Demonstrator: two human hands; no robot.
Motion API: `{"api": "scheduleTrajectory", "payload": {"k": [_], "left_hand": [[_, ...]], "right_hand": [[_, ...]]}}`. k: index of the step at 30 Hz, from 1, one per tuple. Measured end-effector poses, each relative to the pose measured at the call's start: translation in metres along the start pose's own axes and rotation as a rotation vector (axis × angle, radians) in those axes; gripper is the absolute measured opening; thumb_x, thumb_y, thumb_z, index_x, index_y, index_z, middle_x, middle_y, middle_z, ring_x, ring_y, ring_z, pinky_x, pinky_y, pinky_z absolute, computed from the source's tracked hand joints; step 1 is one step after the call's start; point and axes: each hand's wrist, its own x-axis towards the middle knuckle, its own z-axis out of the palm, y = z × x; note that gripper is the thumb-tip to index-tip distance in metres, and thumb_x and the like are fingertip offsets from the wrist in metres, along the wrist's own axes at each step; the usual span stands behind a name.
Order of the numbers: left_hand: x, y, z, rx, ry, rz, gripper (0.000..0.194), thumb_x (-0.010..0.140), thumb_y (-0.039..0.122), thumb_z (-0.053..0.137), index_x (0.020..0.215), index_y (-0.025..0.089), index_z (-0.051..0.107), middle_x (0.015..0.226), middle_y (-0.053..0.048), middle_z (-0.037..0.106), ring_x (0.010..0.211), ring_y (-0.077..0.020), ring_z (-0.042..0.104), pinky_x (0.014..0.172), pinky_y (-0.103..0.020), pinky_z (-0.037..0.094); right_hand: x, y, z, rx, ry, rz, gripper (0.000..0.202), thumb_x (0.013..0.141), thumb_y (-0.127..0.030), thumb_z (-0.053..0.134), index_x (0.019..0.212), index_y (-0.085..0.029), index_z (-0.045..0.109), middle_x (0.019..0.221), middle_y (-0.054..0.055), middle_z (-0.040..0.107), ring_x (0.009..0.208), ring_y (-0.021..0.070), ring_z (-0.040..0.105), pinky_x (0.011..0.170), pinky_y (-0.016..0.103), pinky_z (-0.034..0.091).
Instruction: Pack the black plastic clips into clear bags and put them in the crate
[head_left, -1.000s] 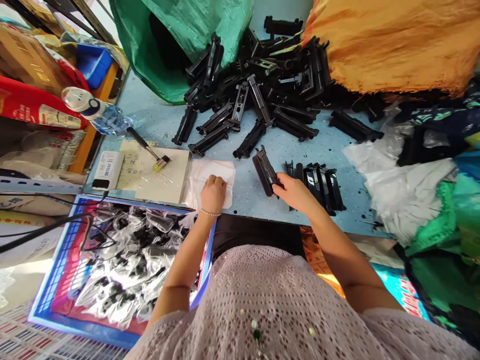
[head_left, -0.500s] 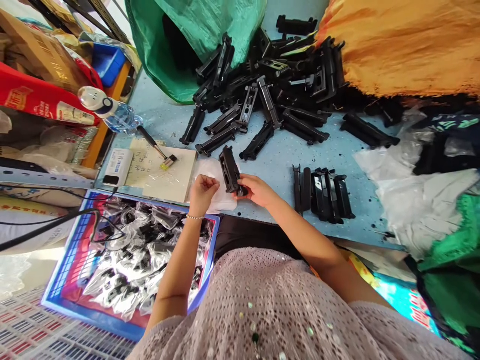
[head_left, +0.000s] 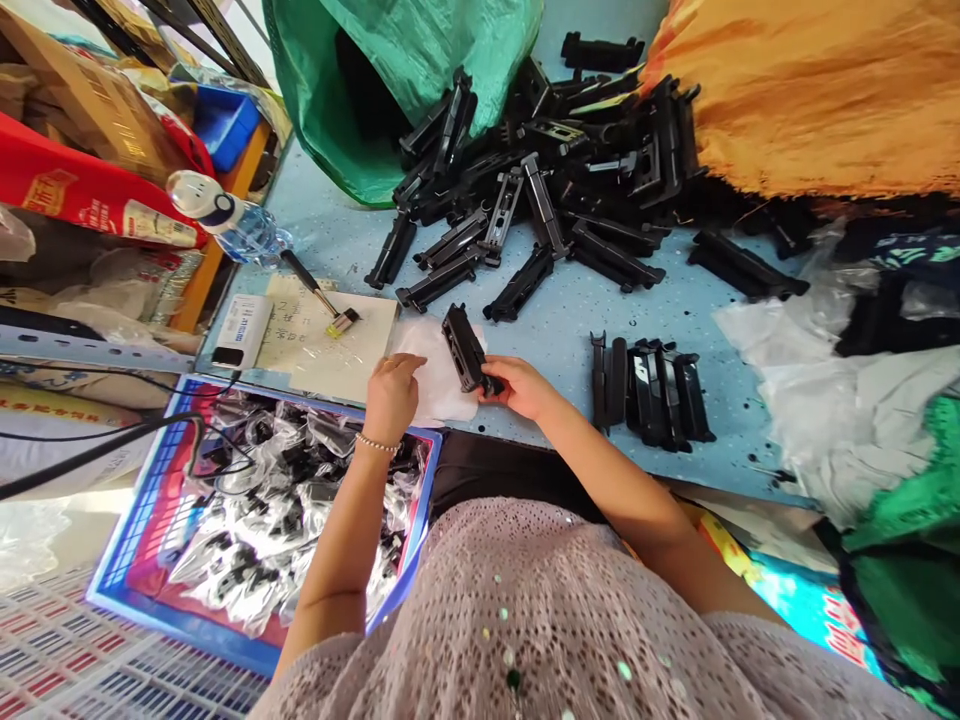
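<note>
The part (head_left: pixel 462 350) is near the centre of the frame, tilted above the pale plastic (head_left: pixel 442 400), with no wrapping to be seen on it. The right hand (head_left: pixel 517 388) has its fingers clamped on the part's lower end. The left hand (head_left: pixel 394 395), at the plastic's left side, has its fingers bent in close; I cannot tell whether they pinch a bit of it.

Right of centre, a short row (head_left: pixel 652 392) of similar parts lies side by side on the table (head_left: pixel 555 340). They look sorted from the heap but bare, so I would count them as only partly dealt with.

At lower left, the crate (head_left: pixel 184 630) holds many dark pieces in clear bags (head_left: pixel 277 510); these look like the finished share, if they are the same kind of part, which the film makes hard to tell.

By far the most that is loose is the heap (head_left: pixel 525 190) at upper centre, spilling by the mouth of the green sack (head_left: pixel 315 130) and up to the orange sack (head_left: pixel 810 90). Judging by it, much remains. The card (head_left: pixel 341 360) and the brush (head_left: pixel 319 292), left of centre, lie apart from both hands.
</note>
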Motion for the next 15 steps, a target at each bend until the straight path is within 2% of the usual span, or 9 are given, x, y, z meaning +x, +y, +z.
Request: {"api": "scheduleTrajectory", "payload": {"k": [2, 4, 6, 8, 12, 15], "left_hand": [[0.001, -0.001, -0.002, 0.018, -0.014, 0.008, 0.047, 0.082, 0.003, 0.044, 0.118, 0.015, 0.072, 0.122, -0.015, 0.071, 0.115, -0.0274, 0.066, 0.104, -0.047, 0.052], [0.002, -0.002, -0.001, -0.031, 0.004, -0.017, 0.052, 0.085, 0.005, 0.046, 0.133, 0.014, 0.066, 0.133, -0.017, 0.065, 0.113, -0.0258, 0.067, 0.097, -0.043, 0.057], [0.000, -0.001, 0.000, -0.091, 0.006, -0.020, 0.057, 0.087, 0.008, 0.049, 0.142, 0.015, 0.058, 0.141, -0.018, 0.060, 0.107, -0.0224, 0.068, 0.086, -0.037, 0.060], [-0.005, 0.001, -0.002, -0.120, 0.000, 0.014, 0.062, 0.088, 0.008, 0.049, 0.149, 0.018, 0.051, 0.148, -0.017, 0.054, 0.107, -0.0199, 0.068, 0.083, -0.033, 0.061], [-0.023, 0.007, -0.006, -0.039, 0.036, 0.145, 0.064, 0.094, 0.007, 0.045, 0.155, 0.022, 0.043, 0.152, -0.016, 0.051, 0.132, -0.0228, 0.059, 0.107, -0.039, 0.055], [-0.036, 0.012, -0.008, 0.028, 0.083, 0.241, 0.064, 0.095, 0.006, 0.043, 0.157, 0.021, 0.041, 0.152, -0.016, 0.051, 0.142, -0.0244, 0.051, 0.118, -0.042, 0.047]], "right_hand": [[-0.013, -0.001, -0.002, -0.040, -0.039, -0.068, 0.022, 0.077, -0.030, 0.076, 0.092, -0.016, 0.070, 0.074, 0.001, 0.071, 0.063, 0.0136, 0.066, 0.062, 0.026, 0.057], [-0.027, -0.003, -0.004, -0.083, -0.133, -0.077, 0.025, 0.078, -0.036, 0.076, 0.094, -0.017, 0.071, 0.077, 0.002, 0.072, 0.064, 0.0142, 0.067, 0.062, 0.026, 0.057], [-0.037, -0.003, -0.007, -0.141, -0.246, 0.028, 0.030, 0.076, -0.038, 0.077, 0.097, -0.016, 0.072, 0.081, 0.004, 0.075, 0.064, 0.0154, 0.067, 0.059, 0.027, 0.056], [-0.038, 0.000, -0.009, -0.170, -0.293, 0.142, 0.034, 0.076, -0.040, 0.077, 0.098, -0.014, 0.073, 0.082, 0.007, 0.077, 0.060, 0.0141, 0.064, 0.052, 0.024, 0.053], [-0.026, 0.009, -0.011, -0.078, -0.225, 0.173, 0.035, 0.078, -0.043, 0.074, 0.095, -0.013, 0.072, 0.078, 0.010, 0.076, 0.054, 0.0117, 0.060, 0.045, 0.021, 0.046], [-0.021, 0.010, -0.010, -0.043, -0.122, 0.128, 0.048, 0.078, -0.037, 0.074, 0.120, -0.018, 0.063, 0.076, 0.005, 0.074, 0.054, 0.0138, 0.062, 0.042, 0.021, 0.042]]}}
